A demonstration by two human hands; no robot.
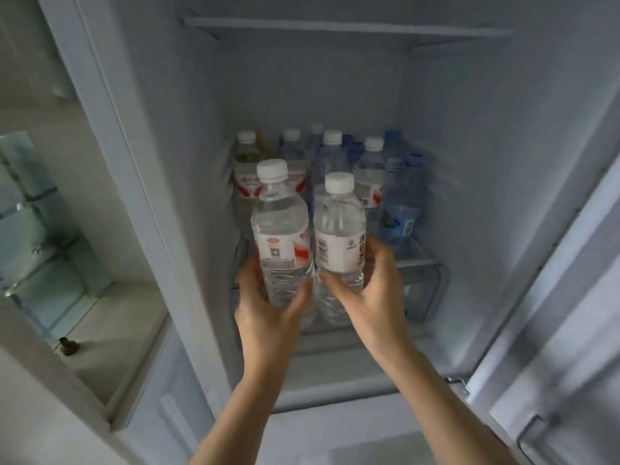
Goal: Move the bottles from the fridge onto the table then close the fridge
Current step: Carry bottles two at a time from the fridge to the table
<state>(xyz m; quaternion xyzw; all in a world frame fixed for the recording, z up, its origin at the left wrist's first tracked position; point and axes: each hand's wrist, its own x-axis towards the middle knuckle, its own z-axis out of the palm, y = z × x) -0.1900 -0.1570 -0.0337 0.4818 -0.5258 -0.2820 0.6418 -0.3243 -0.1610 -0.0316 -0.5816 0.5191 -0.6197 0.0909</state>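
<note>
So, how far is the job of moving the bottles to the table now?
Nothing looks finished: no table is in view. In hand: the left hand grips a red-labelled bottle and the right hand grips a white-labelled bottle, both at the front of the shelf. Left: many bottles behind remain inside, and the fridge door is open.

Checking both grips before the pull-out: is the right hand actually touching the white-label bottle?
Touching. The head view shows the right hand with thumb and fingers curled round the lower body of the white-label bottle, no gap visible.
</note>
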